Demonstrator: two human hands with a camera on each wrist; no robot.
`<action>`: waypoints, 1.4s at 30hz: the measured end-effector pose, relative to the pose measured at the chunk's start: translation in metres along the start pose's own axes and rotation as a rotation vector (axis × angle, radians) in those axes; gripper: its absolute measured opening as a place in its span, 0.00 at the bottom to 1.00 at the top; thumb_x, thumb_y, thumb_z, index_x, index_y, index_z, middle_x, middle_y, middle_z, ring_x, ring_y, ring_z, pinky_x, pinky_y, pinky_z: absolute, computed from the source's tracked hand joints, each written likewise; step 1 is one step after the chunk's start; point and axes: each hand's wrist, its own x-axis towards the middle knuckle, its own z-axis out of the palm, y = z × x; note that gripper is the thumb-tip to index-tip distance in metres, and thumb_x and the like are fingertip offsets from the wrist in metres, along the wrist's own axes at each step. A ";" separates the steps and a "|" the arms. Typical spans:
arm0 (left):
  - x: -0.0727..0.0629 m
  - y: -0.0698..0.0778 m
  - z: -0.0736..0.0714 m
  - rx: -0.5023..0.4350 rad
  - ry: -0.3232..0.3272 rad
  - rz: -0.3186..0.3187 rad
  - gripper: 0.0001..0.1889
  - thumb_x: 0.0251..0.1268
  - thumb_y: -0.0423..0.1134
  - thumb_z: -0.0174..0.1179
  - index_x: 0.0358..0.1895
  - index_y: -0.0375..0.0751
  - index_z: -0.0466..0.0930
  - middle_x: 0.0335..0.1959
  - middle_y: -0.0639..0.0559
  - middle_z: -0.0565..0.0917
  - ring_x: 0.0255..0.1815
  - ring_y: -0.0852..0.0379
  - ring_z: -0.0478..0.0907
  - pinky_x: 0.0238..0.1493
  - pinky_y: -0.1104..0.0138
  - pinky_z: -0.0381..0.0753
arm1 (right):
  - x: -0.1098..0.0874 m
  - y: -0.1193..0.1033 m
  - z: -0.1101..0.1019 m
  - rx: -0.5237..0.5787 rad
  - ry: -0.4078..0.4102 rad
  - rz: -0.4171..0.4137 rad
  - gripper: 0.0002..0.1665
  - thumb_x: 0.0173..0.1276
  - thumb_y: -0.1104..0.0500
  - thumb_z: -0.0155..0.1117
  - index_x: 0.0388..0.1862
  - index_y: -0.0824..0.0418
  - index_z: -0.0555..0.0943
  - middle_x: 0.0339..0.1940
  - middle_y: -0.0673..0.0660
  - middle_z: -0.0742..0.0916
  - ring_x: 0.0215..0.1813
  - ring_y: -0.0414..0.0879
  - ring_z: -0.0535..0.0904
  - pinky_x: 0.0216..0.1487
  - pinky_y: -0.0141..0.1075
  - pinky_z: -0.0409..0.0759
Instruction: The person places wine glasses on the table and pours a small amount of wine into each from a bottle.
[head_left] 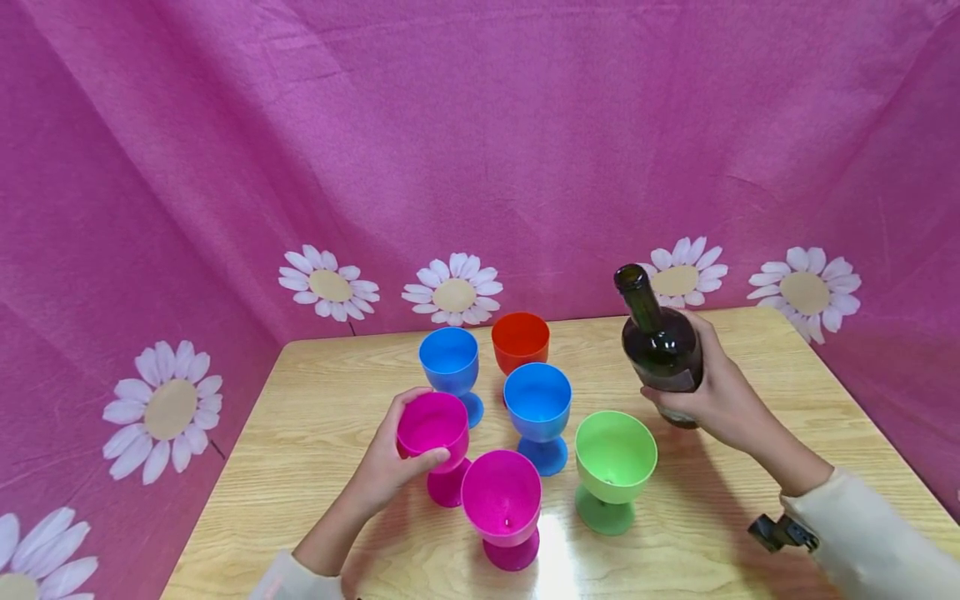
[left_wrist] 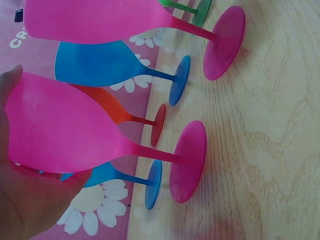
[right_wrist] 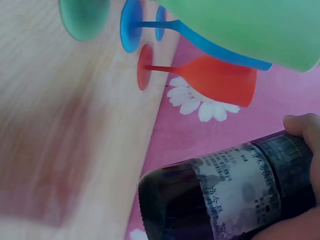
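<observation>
My left hand (head_left: 392,454) grips the bowl of a pink goblet (head_left: 433,429), thumb on the near side; its foot is at the tabletop in the left wrist view. With my right hand (head_left: 712,392) I hold a dark glass wine bottle (head_left: 663,350) round its body, neck tilted slightly left. The right wrist view shows the label (right_wrist: 240,185) and the bottle's base raised off the wood. Between the hands stand a second pink goblet (head_left: 501,500), a green goblet (head_left: 615,458) and a blue goblet (head_left: 537,404). Behind them are another blue goblet (head_left: 448,362) and an orange-red goblet (head_left: 520,342).
The wooden table (head_left: 300,417) is backed by pink cloth (head_left: 480,150) printed with white daisies (head_left: 453,292), which also hangs along both sides. A small black device (head_left: 783,533) sits at the right sleeve (head_left: 855,525).
</observation>
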 end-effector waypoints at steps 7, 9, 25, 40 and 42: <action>0.000 0.001 -0.001 0.004 0.003 -0.009 0.45 0.57 0.40 0.77 0.76 0.55 0.60 0.68 0.47 0.74 0.68 0.41 0.72 0.53 0.60 0.86 | 0.013 -0.015 0.004 -0.045 -0.074 -0.091 0.65 0.49 0.69 0.85 0.81 0.49 0.59 0.65 0.60 0.80 0.53 0.32 0.75 0.51 0.22 0.72; 0.000 0.002 0.000 0.003 0.002 -0.010 0.45 0.57 0.40 0.77 0.76 0.55 0.60 0.68 0.47 0.74 0.68 0.41 0.72 0.53 0.59 0.86 | 0.017 -0.019 0.006 -0.055 -0.095 -0.111 0.65 0.48 0.69 0.85 0.81 0.49 0.59 0.65 0.58 0.80 0.55 0.33 0.76 0.55 0.22 0.70; 0.000 0.001 0.000 0.003 0.002 -0.017 0.45 0.57 0.40 0.77 0.76 0.56 0.60 0.69 0.48 0.73 0.68 0.41 0.72 0.53 0.59 0.86 | 0.039 -0.053 0.016 -0.203 -0.209 -0.241 0.62 0.46 0.68 0.83 0.79 0.46 0.64 0.63 0.54 0.81 0.57 0.52 0.76 0.52 0.51 0.74; 0.000 0.000 -0.001 -0.022 -0.015 -0.002 0.45 0.58 0.39 0.76 0.76 0.55 0.60 0.69 0.47 0.73 0.69 0.40 0.71 0.52 0.59 0.87 | 0.046 -0.077 0.024 -0.433 -0.298 -0.212 0.60 0.49 0.57 0.83 0.79 0.37 0.63 0.49 0.56 0.83 0.52 0.51 0.77 0.47 0.53 0.73; 0.001 -0.001 -0.001 -0.022 -0.014 0.004 0.44 0.58 0.39 0.76 0.76 0.55 0.60 0.68 0.46 0.73 0.68 0.40 0.71 0.53 0.60 0.86 | 0.047 -0.081 0.025 -0.450 -0.312 -0.200 0.59 0.50 0.57 0.82 0.79 0.36 0.63 0.49 0.57 0.83 0.52 0.52 0.77 0.48 0.53 0.72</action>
